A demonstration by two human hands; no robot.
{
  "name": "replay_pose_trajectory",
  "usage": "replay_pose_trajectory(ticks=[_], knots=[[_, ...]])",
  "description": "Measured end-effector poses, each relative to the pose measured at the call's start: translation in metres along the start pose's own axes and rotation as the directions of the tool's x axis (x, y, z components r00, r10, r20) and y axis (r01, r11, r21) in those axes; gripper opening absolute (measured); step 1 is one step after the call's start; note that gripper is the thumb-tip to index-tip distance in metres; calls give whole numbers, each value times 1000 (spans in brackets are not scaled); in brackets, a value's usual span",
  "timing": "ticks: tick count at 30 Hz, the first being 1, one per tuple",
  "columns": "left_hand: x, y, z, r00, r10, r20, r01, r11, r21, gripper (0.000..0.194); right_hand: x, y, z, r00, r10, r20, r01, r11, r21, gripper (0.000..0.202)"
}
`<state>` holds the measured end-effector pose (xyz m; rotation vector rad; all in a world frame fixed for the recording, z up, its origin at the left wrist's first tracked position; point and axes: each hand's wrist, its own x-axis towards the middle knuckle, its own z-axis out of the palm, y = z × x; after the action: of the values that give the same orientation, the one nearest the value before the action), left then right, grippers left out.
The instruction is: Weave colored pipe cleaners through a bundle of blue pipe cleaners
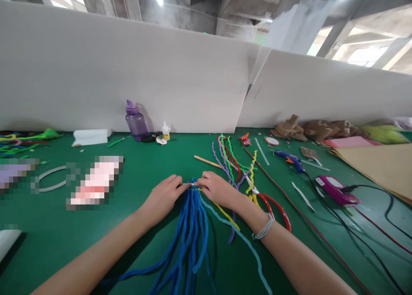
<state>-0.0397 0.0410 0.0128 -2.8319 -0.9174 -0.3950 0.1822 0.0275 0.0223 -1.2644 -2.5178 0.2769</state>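
Note:
A bundle of blue fuzzy strands (192, 217) hangs down toward me from a short pale strip at its top, in the middle of the green table. My left hand (165, 194) pinches the left end of that top edge, fingers closed. At its right end my right hand (216, 187) pinches too, wrist wearing a pale blue band. A light blue strand (240, 235) runs from beneath my right hand toward the lower right. Yellow and purple strands lie under and beside the right forearm.
Red-handled scissors (273, 207) and twisted coloured strands (227, 162) lie right of my hands, near a wooden stick (208, 161). Farther right are a blue glue gun (291, 159), a magenta box (336, 191) and cables. A purple bottle (137, 123) stands by the white partition (144, 71).

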Motion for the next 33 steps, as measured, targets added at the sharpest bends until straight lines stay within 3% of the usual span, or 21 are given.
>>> replay_pose_trajectory(ticks=[7,16,33], knots=[[0,2,-2,1000,-15,19,15,1000,-4,32,1,1,0,1000,-12,-27,13,1000,27,17],[0,3,-2,999,-11,-45,11,1000,-12,22,-2,0,-2,998,1,-56,6,992,125,7],[-3,2,-3,1000,1,30,1,999,-44,20,2,6,7,997,-9,-81,23,986,166,12]])
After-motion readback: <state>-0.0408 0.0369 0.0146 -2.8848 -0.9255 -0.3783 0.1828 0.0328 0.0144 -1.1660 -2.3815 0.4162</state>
